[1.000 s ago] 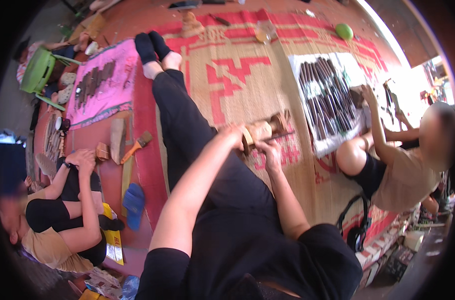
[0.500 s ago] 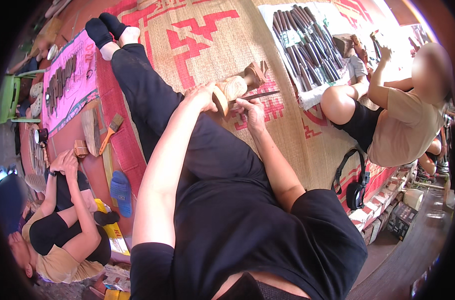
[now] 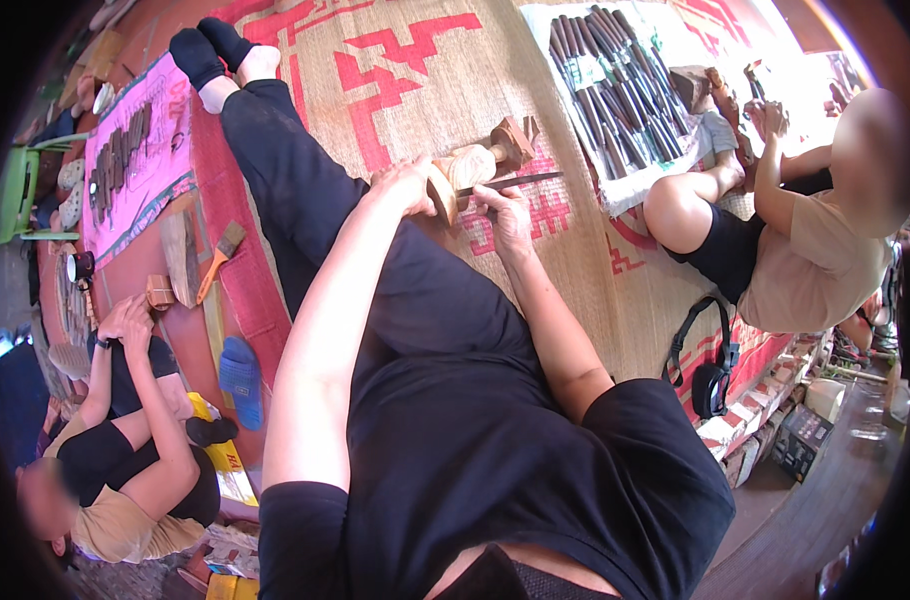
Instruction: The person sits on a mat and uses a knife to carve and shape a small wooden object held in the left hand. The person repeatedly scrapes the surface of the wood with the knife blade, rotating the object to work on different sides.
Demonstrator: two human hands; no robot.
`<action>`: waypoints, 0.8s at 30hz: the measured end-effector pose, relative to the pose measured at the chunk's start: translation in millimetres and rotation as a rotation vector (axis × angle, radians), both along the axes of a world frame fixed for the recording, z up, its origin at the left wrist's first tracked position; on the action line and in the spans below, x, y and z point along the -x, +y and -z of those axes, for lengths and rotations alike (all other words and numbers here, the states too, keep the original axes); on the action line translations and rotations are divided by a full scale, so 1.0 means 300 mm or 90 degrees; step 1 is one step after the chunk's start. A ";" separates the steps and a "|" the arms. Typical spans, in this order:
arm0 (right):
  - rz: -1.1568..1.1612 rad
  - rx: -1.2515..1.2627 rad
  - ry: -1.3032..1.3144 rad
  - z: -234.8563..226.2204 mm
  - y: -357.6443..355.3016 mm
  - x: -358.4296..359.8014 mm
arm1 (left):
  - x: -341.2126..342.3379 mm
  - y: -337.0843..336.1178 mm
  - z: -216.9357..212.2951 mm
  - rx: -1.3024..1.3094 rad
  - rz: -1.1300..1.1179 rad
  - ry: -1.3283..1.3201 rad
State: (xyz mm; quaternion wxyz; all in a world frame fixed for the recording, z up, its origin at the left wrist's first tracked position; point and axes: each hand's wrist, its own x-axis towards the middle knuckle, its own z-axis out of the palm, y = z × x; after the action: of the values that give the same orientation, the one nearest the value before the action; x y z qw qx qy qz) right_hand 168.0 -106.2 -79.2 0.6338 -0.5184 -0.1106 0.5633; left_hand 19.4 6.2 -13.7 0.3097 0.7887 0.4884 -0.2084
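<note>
A pale carved wooden figure (image 3: pixel 471 168) lies on its side in front of me, above the woven mat, with a wider, darker piece at its far end. My left hand (image 3: pixel 405 187) is closed around its near, curved end, close to my bent leg. In my right hand (image 3: pixel 507 214) is a slim dark file (image 3: pixel 531 180), pinched between thumb and fingers. It runs along the figure's right side and points away to the right. Whether its edge touches the wood, I cannot tell.
On a white cloth (image 3: pixel 615 185) at the far right lie several dark-handled carving tools (image 3: pixel 615 90). One person (image 3: pixel 825 250) sits at right, another (image 3: pixel 145 470) at lower left. A brush (image 3: pixel 221 262), a blue slipper (image 3: pixel 240 382) and a black bag (image 3: pixel 713 385) lie around me.
The file has slid slightly to the right and away from me, with my right hand. My left hand and the figure have barely shifted.
</note>
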 end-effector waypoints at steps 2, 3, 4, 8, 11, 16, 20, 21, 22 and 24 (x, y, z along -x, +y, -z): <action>-0.052 0.003 -0.040 -0.027 0.002 0.020 | 0.005 0.006 0.020 0.001 -0.008 -0.014; -0.079 0.004 -0.060 -0.037 0.003 0.027 | 0.006 0.005 0.025 -0.003 -0.009 -0.015; -0.057 0.010 -0.054 -0.026 0.004 0.016 | 0.007 0.003 0.029 -0.007 -0.009 -0.015; 0.000 0.021 -0.044 -0.043 0.011 0.005 | 0.004 -0.004 0.024 -0.030 0.011 -0.005; -0.035 0.008 -0.065 -0.062 0.014 0.017 | 0.005 0.001 0.018 -0.010 -0.009 -0.011; -0.067 0.021 -0.132 -0.047 0.018 0.040 | 0.004 -0.001 -0.001 -0.014 -0.002 -0.018; 0.026 0.051 -0.042 -0.040 0.036 0.005 | 0.004 0.000 -0.002 -0.018 -0.004 -0.007; 0.030 0.074 -0.082 -0.033 0.028 -0.015 | 0.006 0.000 0.005 -0.028 -0.001 -0.015; 0.034 0.098 -0.123 -0.026 0.021 -0.026 | 0.012 -0.003 0.019 -0.037 0.002 -0.023; 0.015 0.053 -0.100 -0.052 0.022 -0.017 | 0.016 -0.008 0.034 -0.044 0.002 -0.036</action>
State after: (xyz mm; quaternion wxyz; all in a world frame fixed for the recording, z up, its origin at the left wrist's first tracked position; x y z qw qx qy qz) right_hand 173.0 -99.6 -63.6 0.6077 -0.5884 -0.1301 0.5172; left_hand 14.6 3.8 -23.9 0.2954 0.8053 0.4852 -0.1698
